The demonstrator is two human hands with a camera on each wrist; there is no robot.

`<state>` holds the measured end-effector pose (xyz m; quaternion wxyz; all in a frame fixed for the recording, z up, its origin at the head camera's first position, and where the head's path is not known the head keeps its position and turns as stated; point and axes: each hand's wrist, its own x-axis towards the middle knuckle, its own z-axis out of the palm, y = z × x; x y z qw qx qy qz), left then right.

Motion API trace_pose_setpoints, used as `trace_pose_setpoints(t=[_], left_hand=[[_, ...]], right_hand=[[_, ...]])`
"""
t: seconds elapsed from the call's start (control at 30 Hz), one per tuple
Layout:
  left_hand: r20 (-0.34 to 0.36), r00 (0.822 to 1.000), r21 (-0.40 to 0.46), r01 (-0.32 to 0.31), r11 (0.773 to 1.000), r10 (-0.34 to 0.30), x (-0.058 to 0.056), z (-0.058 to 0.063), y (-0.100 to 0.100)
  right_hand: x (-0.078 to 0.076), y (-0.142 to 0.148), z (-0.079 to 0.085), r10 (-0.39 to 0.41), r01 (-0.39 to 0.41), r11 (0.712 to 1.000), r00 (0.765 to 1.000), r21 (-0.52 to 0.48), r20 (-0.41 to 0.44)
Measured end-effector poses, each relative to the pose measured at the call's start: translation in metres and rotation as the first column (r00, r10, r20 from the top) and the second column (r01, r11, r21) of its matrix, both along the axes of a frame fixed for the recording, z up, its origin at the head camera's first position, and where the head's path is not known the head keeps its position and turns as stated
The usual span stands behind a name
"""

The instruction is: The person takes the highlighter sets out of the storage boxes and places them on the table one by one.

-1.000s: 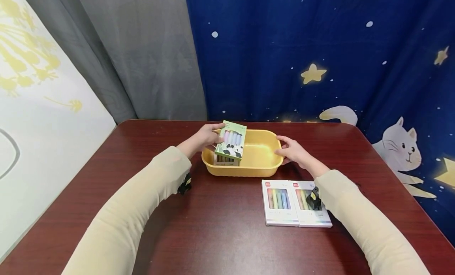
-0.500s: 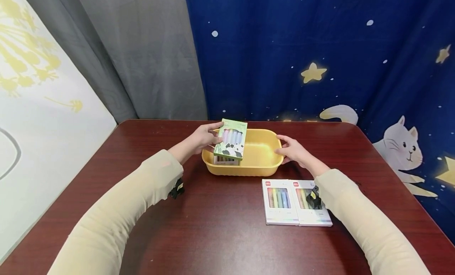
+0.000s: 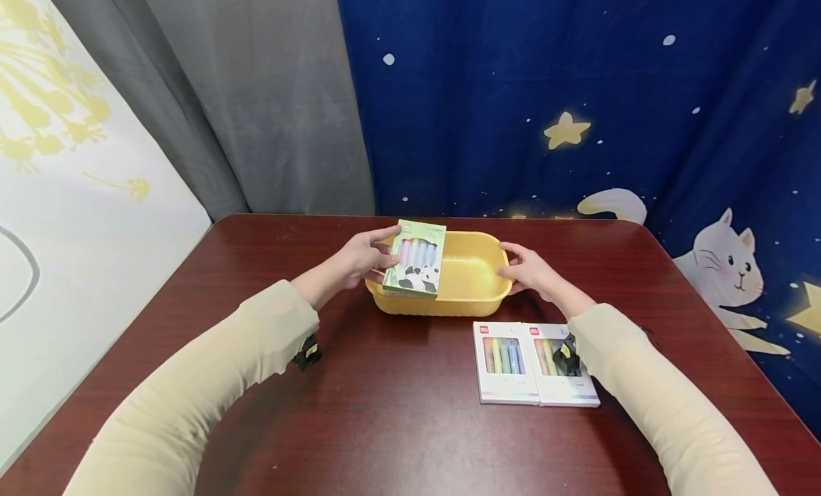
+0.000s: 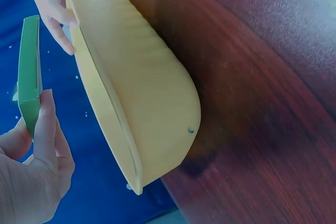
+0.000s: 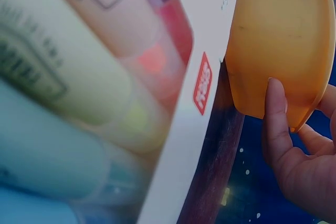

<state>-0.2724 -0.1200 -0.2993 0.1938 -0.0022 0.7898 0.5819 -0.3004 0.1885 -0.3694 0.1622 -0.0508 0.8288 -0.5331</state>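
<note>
My left hand [image 3: 363,258] pinches a green box of pens [image 3: 417,258] with a panda print by its left side. The box is tilted over the left end of a yellow plastic basin [image 3: 477,307]. In the left wrist view, the box's plain green edge [image 4: 29,61] shows between thumb and fingers, beyond the basin's rim [image 4: 107,85]. My right hand [image 3: 529,271] grips the basin's right end. Seen from the right wrist, the thumb lies along the outer wall [image 5: 283,30], with other fingers at the rim.
Two white boxes of highlighters [image 3: 507,364] lie side by side on the dark red table [image 3: 359,410], below my right wrist. One fills much of the right wrist view. A blue starry curtain [image 3: 462,104] and a grey curtain [image 3: 269,97] hang behind the table.
My left hand has shifted left and slightly down, and the green box has come lower with it. A white box inside the basin, partly seen before, is now covered. The right hand stays put.
</note>
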Motion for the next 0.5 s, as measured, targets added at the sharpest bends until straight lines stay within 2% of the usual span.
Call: trace_pose_setpoints(t=[0.23, 0.5], left_hand=[[0.012, 1.0, 0.038, 0.002, 0.999, -0.003, 0.013, -0.001, -0.001], [0.011, 1.0, 0.042, 0.019, 0.999, -0.019, 0.025, -0.005, -0.001]], right_hand=[[0.001, 0.0, 0.0, 0.007, -0.007, 1.0, 1.0, 0.005, 0.001], [0.003, 0.001, 0.001, 0.011, -0.011, 1.0, 1.0, -0.002, -0.004]])
